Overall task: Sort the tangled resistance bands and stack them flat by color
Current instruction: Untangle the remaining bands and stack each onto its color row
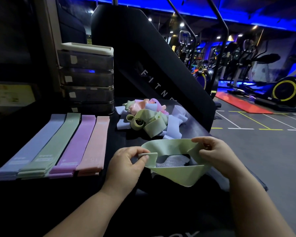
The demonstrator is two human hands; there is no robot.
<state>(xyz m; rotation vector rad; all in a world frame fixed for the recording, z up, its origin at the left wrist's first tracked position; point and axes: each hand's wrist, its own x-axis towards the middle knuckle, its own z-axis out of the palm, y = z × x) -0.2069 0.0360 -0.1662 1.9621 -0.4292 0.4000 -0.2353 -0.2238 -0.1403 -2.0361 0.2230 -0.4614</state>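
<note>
Your left hand [126, 165] has its grip closed on one folded end of a light green resistance band [178, 175], the thumb pressed over the fold against the forefinger while the other fingers curl beneath; your right hand [215, 156] grasps the opposite end, thumb and fingers pinching the band's upper edge, wrist bent inward; both forearms reach in from the near edge with the palms turned toward each other, so the band hangs between them as an open loop, its lower strip sagging and grey fabric showing through the gap; you hold it at the near right of the black counter [123, 134], and whether it touches the surface cannot be told; beyond it, toward the back of the counter, lies the tangled pile [149, 120] of green, pale blue, pink and purple bands; to your left four flat stacks lie side by side, just beside one another and running away from you: a blue stack [32, 147], a green stack [55, 146], a purple stack [77, 144] and a pink stack [96, 144]; behind the stacks stands a smoky drawer unit [87, 77] with a white top; a black machine panel [152, 65] with white lettering rises behind the pile.
</note>
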